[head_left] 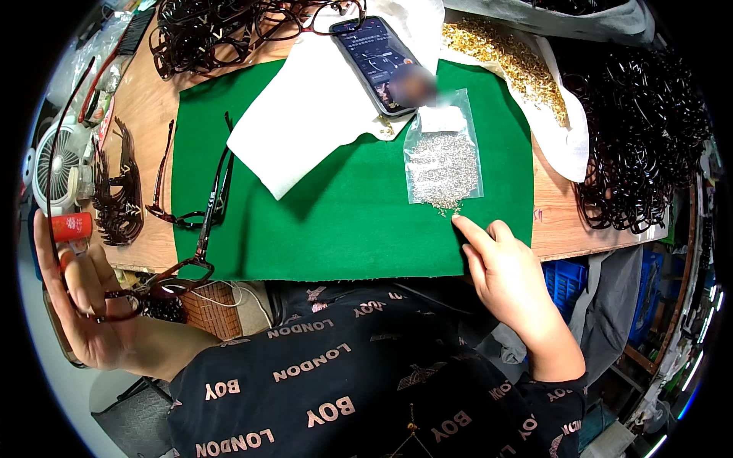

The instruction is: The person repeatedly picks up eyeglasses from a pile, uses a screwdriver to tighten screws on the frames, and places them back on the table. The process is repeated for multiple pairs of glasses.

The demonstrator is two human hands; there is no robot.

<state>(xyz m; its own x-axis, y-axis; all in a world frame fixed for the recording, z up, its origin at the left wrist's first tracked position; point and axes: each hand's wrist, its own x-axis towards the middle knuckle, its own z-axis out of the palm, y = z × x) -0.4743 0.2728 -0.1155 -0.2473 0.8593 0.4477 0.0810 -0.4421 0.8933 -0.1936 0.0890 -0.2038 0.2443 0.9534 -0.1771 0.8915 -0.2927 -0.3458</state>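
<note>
My left hand (76, 298) at the left grips a dark tortoiseshell eyeglasses frame (187, 278), its temples raised. A second pair (191, 221) lies on the green mat (321, 229) beside it. My right hand (496, 282) has its index finger stretched onto small silver pieces (452, 211) spilled below a clear bag (443, 164) full of them; the other fingers are bent, holding nothing visible. A phone (370, 57) rests on a white cloth (282, 145) at the mat's back.
Piled frames stand at back left (191, 38) and right (634, 137), with more at left (114, 191). Gold parts (519, 69) lie on white cloth at back right. A fan (53, 164) and red can (72, 226) are left. Blue crates (565, 286) sit below the wooden table (565, 237).
</note>
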